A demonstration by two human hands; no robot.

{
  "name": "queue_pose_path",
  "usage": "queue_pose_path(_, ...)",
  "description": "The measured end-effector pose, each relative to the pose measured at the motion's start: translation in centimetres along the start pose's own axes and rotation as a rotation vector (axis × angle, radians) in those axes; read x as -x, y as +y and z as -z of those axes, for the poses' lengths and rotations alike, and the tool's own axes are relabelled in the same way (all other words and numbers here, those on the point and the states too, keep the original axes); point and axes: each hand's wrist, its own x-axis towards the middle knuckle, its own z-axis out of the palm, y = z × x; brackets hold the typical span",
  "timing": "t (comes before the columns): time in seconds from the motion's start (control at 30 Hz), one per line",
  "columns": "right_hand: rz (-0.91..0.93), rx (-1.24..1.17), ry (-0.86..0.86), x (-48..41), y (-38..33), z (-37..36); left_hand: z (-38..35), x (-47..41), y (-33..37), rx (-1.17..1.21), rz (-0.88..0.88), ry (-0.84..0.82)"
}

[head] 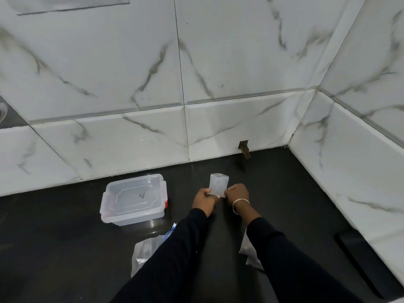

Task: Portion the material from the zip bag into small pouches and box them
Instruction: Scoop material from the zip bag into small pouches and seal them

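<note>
Both hands, the left hand [204, 199] and the right hand [237, 193], pinched the near edge of a small pouch [217, 184] above the dark counter [65, 237], right of the lidded box [133, 199]; thin, limp and slippery-looking, it seemed best gripped by its corners.

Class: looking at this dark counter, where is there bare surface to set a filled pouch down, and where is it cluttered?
Bare: the dark counter between the hands and the right wall, and the strip left of the lidded plastic box. Crowded: near the sleeves, where a zip bag lies left and another bag right. Both hands, left hand and right hand, pinch the small pouch.
</note>
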Motion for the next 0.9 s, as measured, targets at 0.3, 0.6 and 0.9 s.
queue_pose_path(0.3,-0.206,0.216,0.095,0.5,-2.5,-2.6,2.8,1.9,0.2,0.011,-0.029,-0.002)
queue_pose_path(0.6,0.148,-0.114,0.098,4.8,-1.1,-1.9,6.2,4.0,0.4,0.104,-0.145,0.169)
queue_pose_path(0.9,0.822,-0.121,0.289,20.0,0.3,-0.4,7.6,12.4,3.1,0.391,-0.179,0.213)
